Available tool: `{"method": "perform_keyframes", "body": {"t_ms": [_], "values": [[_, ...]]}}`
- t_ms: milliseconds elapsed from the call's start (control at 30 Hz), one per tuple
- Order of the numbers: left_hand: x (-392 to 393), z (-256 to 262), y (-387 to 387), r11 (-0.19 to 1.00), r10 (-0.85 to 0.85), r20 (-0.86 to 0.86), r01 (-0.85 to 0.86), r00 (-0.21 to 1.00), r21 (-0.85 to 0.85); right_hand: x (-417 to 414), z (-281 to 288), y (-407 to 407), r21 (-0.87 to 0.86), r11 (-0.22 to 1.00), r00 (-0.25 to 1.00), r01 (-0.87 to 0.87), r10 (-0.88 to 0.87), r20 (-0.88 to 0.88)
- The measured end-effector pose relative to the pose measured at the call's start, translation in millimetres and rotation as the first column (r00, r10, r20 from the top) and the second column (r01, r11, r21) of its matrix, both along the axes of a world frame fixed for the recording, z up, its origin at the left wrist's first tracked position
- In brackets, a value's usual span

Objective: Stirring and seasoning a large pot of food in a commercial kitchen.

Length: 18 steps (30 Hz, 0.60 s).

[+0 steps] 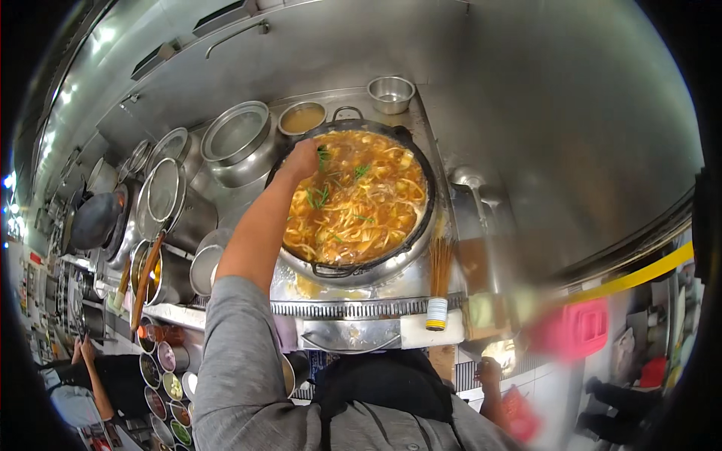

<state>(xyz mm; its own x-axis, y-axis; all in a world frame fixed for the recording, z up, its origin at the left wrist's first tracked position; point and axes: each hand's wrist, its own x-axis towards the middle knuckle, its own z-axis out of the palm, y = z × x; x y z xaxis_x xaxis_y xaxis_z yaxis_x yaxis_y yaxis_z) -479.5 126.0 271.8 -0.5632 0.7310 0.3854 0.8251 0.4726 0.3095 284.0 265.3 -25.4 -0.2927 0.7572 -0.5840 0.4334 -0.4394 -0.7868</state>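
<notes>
A big black wok (pixel 420 225) with loop handles stands on a steel stove, full of orange-brown broth with pale strips and chunks. Over the wok's upper left part is my left hand (pixel 305 158), its fingers closed around green herbs (pixel 322 157). More green sprigs (pixel 317 198) lie scattered on the broth. My right hand (pixel 489 372) hangs low at the right, beside a bright, shiny object (pixel 501 355); its fingers are too unclear to show whether it holds anything.
Lidded steel pots (pixel 231 169), a bowl of cloudy liquid (pixel 303 118) and an empty-looking steel bowl (pixel 391 94) surround the wok. A bamboo brush (pixel 440 270) and ladle (pixel 469 177) lie right. Ingredient containers (pixel 174 386) and another person (pixel 84 389) are lower left.
</notes>
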Motion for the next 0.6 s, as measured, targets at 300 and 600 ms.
{"method": "perform_keyframes", "body": {"t_ms": [300,600], "values": [[-27,-25,77,0.979,-0.162,-0.053,0.167,0.985,0.119,86,-18,-49,-0.098,0.993,0.977,0.061,-0.039,0.209],[79,-25,92,0.981,-0.185,0.351,0.196,0.918,0.005,104,-47,-32,-0.178,0.979,0.98,0.096,-0.061,0.191]]}}
